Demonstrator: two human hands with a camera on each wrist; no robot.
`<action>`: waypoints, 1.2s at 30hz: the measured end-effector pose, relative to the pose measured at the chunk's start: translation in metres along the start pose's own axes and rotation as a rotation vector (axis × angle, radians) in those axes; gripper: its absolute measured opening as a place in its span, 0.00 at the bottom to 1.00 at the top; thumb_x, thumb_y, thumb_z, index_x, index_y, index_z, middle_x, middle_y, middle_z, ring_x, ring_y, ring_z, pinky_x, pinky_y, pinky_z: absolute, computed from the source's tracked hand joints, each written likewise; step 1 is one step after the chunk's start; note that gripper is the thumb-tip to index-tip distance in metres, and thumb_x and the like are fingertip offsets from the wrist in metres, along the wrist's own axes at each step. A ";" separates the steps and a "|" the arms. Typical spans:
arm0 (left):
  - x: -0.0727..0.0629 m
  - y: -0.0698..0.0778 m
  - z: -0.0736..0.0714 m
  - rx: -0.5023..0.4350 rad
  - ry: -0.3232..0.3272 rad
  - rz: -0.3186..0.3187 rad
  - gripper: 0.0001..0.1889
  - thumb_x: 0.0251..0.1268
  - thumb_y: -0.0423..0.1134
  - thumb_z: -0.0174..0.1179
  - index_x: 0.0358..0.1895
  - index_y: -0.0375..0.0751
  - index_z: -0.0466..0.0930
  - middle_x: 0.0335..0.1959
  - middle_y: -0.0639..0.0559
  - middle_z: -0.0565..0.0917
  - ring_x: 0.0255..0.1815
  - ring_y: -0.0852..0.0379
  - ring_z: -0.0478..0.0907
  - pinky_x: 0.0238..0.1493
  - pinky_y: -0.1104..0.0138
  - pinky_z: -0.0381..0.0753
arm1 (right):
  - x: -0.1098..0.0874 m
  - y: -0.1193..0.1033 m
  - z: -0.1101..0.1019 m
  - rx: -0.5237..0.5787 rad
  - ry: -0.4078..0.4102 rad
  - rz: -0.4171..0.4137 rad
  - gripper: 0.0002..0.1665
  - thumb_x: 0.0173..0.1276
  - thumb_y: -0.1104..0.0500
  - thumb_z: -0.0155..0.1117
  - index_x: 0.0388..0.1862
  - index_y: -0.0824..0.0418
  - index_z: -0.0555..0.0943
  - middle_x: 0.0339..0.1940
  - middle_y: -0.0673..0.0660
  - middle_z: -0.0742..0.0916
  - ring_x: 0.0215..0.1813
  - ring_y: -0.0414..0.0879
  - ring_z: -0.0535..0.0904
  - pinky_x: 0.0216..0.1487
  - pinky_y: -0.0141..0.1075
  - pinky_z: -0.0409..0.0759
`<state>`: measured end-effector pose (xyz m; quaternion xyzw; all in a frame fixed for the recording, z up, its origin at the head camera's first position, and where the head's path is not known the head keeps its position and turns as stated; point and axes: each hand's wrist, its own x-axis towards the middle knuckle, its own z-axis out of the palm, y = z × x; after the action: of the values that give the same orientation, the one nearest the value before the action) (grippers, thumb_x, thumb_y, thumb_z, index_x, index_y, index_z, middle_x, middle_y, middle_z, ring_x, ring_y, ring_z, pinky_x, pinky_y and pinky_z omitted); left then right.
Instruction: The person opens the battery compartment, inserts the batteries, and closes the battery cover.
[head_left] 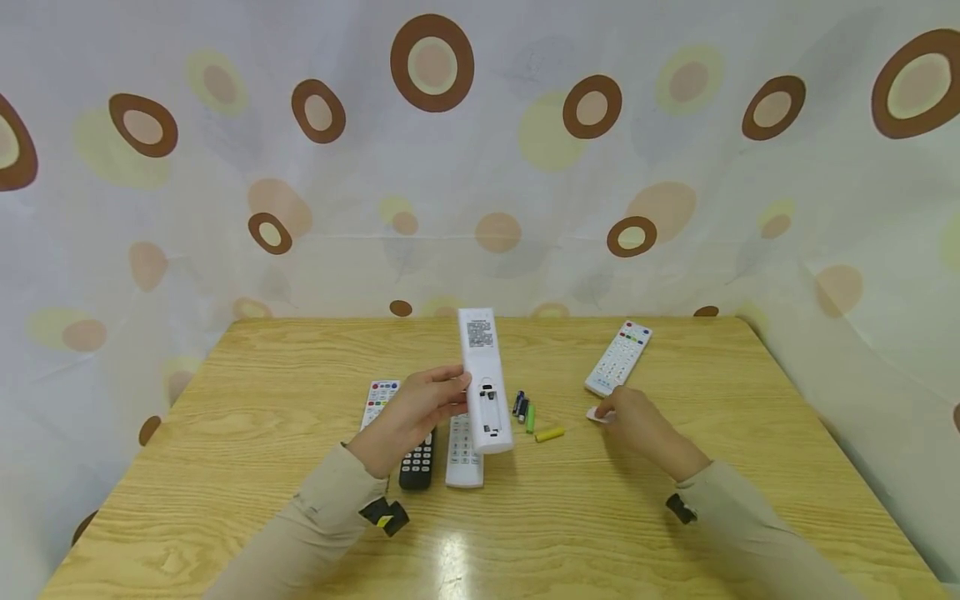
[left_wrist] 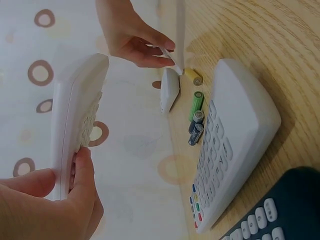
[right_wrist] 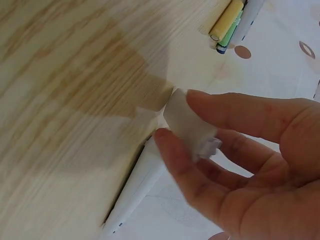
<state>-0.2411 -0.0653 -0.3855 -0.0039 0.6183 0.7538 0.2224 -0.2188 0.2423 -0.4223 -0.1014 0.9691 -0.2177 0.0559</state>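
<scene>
Wooden table (head_left: 570, 525), left hand (head_left: 408, 415) gripping remote (head_left: 486, 365), label (head_left: 479, 334) illegible, right hand (head_left: 641, 425) pinching white cover (right_wrist: 186, 120)

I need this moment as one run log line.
left hand: holds white plastic remote, battery bay open; right hand: pinches white plastic cover; yellow cylindrical battery: on wooden table

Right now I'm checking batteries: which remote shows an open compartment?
The long white plastic remote in the left hand; the only one raised, with its back showing.
</scene>
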 end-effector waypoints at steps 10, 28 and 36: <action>-0.002 0.001 0.001 0.026 0.013 -0.020 0.21 0.73 0.34 0.53 0.66 0.32 0.68 0.58 0.36 0.76 0.52 0.49 0.76 0.56 0.60 0.78 | 0.000 0.006 0.000 -0.114 -0.057 0.035 0.10 0.53 0.74 0.66 0.35 0.69 0.78 0.34 0.61 0.81 0.36 0.52 0.77 0.37 0.45 0.79; -0.002 0.001 0.002 0.031 0.044 0.003 0.19 0.71 0.32 0.54 0.63 0.31 0.71 0.53 0.36 0.79 0.45 0.51 0.79 0.51 0.61 0.80 | 0.025 -0.086 0.029 -0.208 0.128 -0.177 0.05 0.61 0.75 0.63 0.37 0.72 0.81 0.32 0.61 0.79 0.36 0.55 0.79 0.36 0.42 0.82; -0.002 0.001 0.002 0.023 0.052 0.006 0.19 0.71 0.31 0.54 0.62 0.31 0.72 0.52 0.37 0.79 0.45 0.52 0.78 0.52 0.61 0.80 | 0.043 -0.104 0.055 -0.268 0.075 -0.199 0.09 0.67 0.72 0.57 0.46 0.70 0.79 0.42 0.65 0.79 0.43 0.58 0.76 0.39 0.49 0.83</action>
<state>-0.2389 -0.0641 -0.3833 -0.0193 0.6325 0.7470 0.2039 -0.2339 0.1184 -0.4297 -0.1954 0.9760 -0.0945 -0.0161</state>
